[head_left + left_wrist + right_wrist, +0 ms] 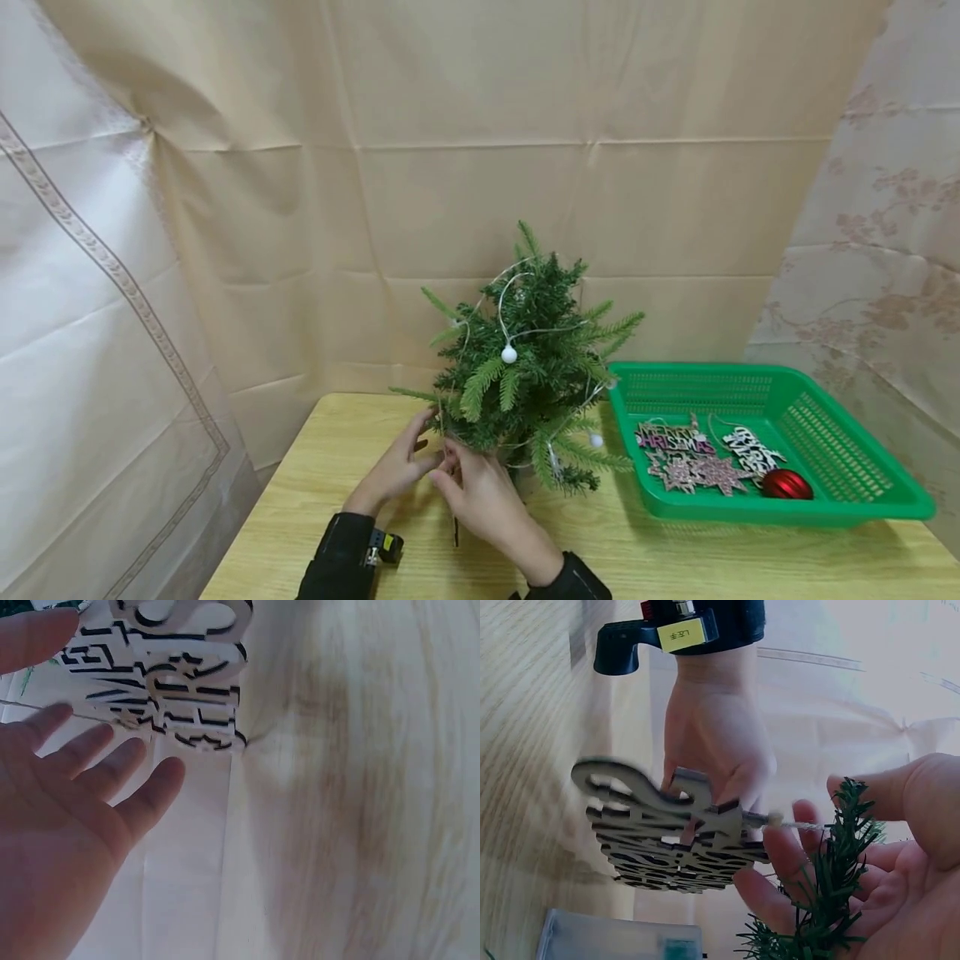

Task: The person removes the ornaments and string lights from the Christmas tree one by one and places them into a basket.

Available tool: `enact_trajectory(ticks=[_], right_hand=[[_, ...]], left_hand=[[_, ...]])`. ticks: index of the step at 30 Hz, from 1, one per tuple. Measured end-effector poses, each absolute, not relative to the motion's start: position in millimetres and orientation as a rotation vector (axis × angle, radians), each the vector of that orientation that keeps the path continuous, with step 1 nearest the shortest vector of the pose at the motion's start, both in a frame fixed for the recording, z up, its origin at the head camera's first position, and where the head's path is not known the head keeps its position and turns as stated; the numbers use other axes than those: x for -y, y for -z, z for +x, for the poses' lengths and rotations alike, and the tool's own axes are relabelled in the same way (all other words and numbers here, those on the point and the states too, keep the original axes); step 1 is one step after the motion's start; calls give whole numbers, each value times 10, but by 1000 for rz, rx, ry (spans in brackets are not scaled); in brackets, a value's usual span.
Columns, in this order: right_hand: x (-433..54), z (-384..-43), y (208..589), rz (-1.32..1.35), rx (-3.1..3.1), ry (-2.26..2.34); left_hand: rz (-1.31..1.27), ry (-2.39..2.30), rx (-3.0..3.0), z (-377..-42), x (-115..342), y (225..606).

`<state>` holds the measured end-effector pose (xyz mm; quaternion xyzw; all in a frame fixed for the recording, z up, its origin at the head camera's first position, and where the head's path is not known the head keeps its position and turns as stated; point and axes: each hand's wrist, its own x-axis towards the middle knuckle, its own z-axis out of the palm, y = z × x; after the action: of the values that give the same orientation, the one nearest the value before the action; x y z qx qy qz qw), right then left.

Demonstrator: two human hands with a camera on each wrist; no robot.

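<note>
A cut-out ornament with lettering [675, 840] hangs from a thin string [802, 825] beside a green branch tip [840, 855]. In the left wrist view its letters [195, 697] face the camera; the head view shows it nearly edge-on. My left hand [397, 471] is beside it, fingers spread and apart from the letters. My right hand [487, 500] is at the lower left of the small Christmas tree [517, 358]. Its thumb and fingers [784, 851] stand apart around the branch and string, partly hidden by needles.
A green basket [787, 512] on the right holds a lettered ornament [675, 439], pink glitter snowflakes [697, 473], a white ornament [750, 452] and a red ball [786, 484]. A light string with white bulbs [509, 354] winds around the tree. Cloth [465, 167] hangs behind the wooden table [300, 500].
</note>
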<state>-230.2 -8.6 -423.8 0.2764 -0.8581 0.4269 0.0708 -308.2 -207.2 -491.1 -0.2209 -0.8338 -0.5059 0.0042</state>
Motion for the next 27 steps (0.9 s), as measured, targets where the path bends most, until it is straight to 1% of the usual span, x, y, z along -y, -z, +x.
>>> enact_trajectory(ticks=[14,27], right_hand=[[36,-2312,4217,838,2512,-1318],[20,-2294,4177,800,2481,-1331]], left_hand=[[-611,1622,2648,-3072,2093,4893],[-638,1506,2578,-3069,2179,4882]])
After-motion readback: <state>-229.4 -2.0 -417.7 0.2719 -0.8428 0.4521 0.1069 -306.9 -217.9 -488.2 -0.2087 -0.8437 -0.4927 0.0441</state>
